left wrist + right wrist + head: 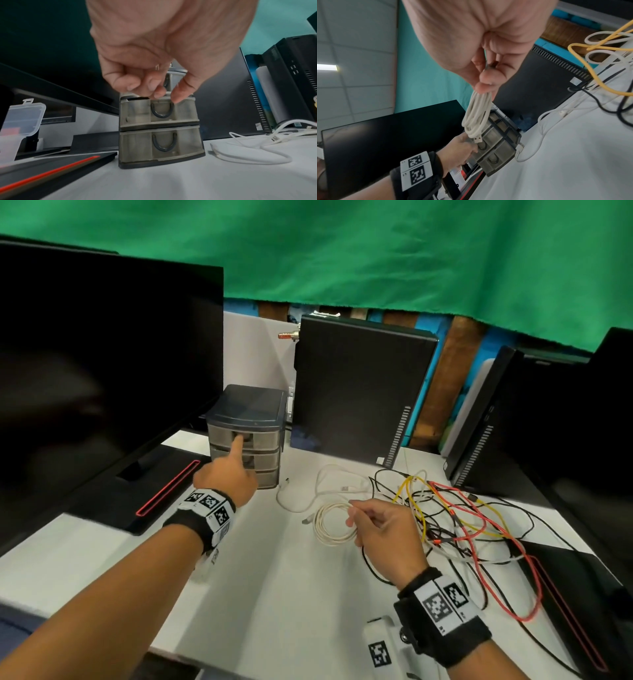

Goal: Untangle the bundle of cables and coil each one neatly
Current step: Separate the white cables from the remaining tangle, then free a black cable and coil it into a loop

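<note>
My right hand (356,513) pinches a coiled white USB cable (334,525) and holds it just above the white table. In the right wrist view that coil (477,115) hangs from the fingertips (483,86), plug end down. A tangle of yellow, red, black and white cables (455,518) lies to its right. One loose white cable (318,484) lies behind the coil. My left hand (236,446) reaches to a small grey drawer unit (246,412). Its index finger hooks the top drawer's handle and the other fingers (133,85) are curled.
A big dark monitor (102,354) fills the left, its base with a red stripe (164,491) beside my left wrist. Two black computer towers (359,392) (496,422) stand behind. A clear plastic box (22,119) sits under the left monitor.
</note>
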`<state>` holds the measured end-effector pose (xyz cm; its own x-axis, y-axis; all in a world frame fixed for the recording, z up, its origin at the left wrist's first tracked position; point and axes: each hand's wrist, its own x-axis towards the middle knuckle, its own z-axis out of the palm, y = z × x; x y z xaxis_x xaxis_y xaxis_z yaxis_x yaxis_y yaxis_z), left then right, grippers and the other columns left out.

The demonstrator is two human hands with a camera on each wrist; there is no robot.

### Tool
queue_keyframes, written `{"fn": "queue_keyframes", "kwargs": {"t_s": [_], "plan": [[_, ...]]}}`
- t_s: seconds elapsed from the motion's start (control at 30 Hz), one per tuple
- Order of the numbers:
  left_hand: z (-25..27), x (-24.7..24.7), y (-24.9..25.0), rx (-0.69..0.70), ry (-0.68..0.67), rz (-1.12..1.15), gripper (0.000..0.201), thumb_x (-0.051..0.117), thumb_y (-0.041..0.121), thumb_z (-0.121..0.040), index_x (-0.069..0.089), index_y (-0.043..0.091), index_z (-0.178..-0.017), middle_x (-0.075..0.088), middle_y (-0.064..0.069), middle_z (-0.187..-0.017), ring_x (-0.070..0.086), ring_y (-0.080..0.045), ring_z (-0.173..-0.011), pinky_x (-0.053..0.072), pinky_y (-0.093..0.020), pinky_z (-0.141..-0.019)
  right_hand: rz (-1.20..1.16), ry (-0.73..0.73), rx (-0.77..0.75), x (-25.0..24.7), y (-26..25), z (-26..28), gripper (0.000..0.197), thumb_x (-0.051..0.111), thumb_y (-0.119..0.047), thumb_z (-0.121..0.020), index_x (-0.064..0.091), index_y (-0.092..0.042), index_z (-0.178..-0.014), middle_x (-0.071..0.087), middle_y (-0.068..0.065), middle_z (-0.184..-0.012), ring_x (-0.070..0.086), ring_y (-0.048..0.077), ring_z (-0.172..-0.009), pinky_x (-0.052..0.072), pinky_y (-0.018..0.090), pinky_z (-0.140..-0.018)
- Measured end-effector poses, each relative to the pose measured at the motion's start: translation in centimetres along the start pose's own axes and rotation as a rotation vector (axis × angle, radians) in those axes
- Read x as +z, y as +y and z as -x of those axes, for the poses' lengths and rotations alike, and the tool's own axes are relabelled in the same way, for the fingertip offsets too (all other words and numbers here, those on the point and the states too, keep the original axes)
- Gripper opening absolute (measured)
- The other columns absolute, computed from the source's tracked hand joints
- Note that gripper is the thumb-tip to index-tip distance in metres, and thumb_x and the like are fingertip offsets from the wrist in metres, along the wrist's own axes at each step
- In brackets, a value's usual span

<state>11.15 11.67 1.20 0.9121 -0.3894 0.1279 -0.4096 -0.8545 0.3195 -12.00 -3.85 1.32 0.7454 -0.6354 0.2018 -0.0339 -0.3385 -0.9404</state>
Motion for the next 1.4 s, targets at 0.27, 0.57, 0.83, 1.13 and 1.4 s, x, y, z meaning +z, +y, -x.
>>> {"fn": "queue_keyframes", "kwargs": {"t_s": [0.27, 0.57, 0.83, 1.13, 1.4], "plan": [[-1.7, 0.3, -0.2, 0.100, 0.011, -0.119, 0.076, 0.050, 0.030, -0.091, 0.009, 0.037, -0.155, 0.064, -0.003, -0.088, 0.058, -0.022, -0.073, 0.044, -0.032, -0.065, 0.016, -0.029, -0.040, 1.9, -1.3, -0.6, 0.017, 0.063, -0.006, -0.094, 0.076, -0.016, -0.089, 0.071, 0.005, -0.075, 0.055, 0.005, -0.049, 0.049, 0.021, -0.054], [-1.9, -0.4, 2.2, 0.133, 0.042, -0.026, 0.048, 0.059, 0.037, -0.088, 0.039, 0.021, -0.128, 0.061, -0.002, -0.083, 0.058, -0.025, -0.075, 0.052, -0.037, -0.075, 0.010, -0.002, 0.012, 1.2, -0.6, -0.6, 0.013, 0.063, -0.006, -0.094, 0.076, -0.009, -0.096, 0.071, 0.003, -0.073, 0.055, 0.002, -0.049, 0.047, 0.018, -0.054], [3.9, -0.7, 1.7, 0.301, 0.399, 0.102, 0.022, 0.059, 0.036, -0.092, 0.074, 0.021, -0.087, 0.057, -0.001, -0.083, 0.050, -0.019, -0.075, 0.042, -0.033, -0.069, -0.046, 0.040, -0.009, 1.1, -3.9, -2.9, 0.015, 0.063, -0.007, -0.094, 0.075, -0.014, -0.089, 0.071, 0.001, -0.070, 0.055, 0.005, -0.049, 0.042, 0.015, -0.047], [2.2, 0.4, -1.5, 0.024, 0.271, 0.587, 0.027, 0.055, 0.047, -0.095, 0.070, 0.025, -0.098, 0.060, -0.005, -0.120, 0.059, -0.025, -0.106, 0.050, -0.041, -0.093, -0.001, 0.049, -0.011, 7.8, -9.3, -10.8, 0.012, 0.068, -0.007, -0.084, 0.062, -0.009, -0.075, 0.072, 0.014, -0.069, 0.065, 0.017, -0.050, 0.050, 0.027, -0.049], [3.6, 0.3, -1.2, 0.045, 0.367, 0.562, 0.031, 0.069, 0.052, -0.085, 0.071, 0.022, -0.088, 0.057, 0.007, -0.118, 0.054, -0.007, -0.094, 0.045, -0.025, -0.079, 0.327, -0.162, 0.204, 13.9, -9.4, -13.7, 0.018, 0.065, -0.016, -0.090, 0.059, 0.001, -0.087, 0.071, 0.015, -0.092, 0.071, 0.028, -0.082, 0.061, 0.036, -0.079]]}}
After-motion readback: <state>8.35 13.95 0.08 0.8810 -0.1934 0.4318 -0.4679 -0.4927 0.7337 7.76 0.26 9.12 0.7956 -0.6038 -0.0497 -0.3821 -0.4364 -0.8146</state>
